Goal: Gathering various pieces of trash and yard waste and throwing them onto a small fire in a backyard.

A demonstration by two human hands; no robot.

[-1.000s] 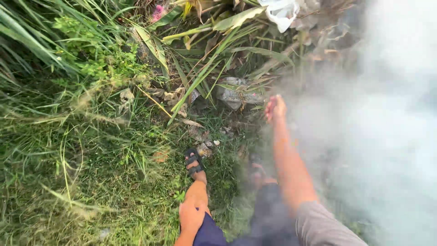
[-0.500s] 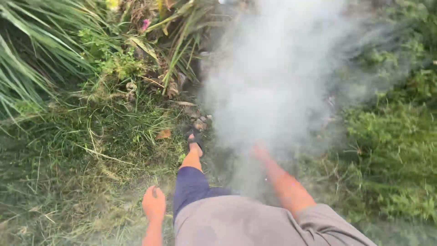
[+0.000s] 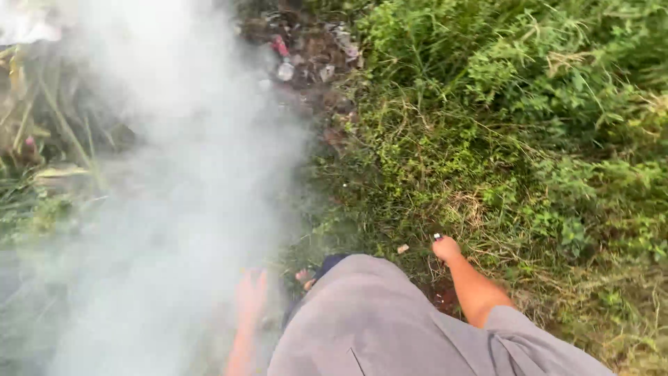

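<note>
Hands hang at the person's sides: the right hand [image 3: 446, 248] is curled closed around a small object [image 3: 438, 237] whose light tip pokes out above the fist, just over the weedy grass [image 3: 501, 139], while the left hand [image 3: 250, 292] points down with fingers loosely extended and holds nothing, though haze blurs it. Thick white smoke [image 3: 174, 139] rises over the left half of the ground, beside a heap of dark litter and scraps [image 3: 306, 49] near the top.
</note>
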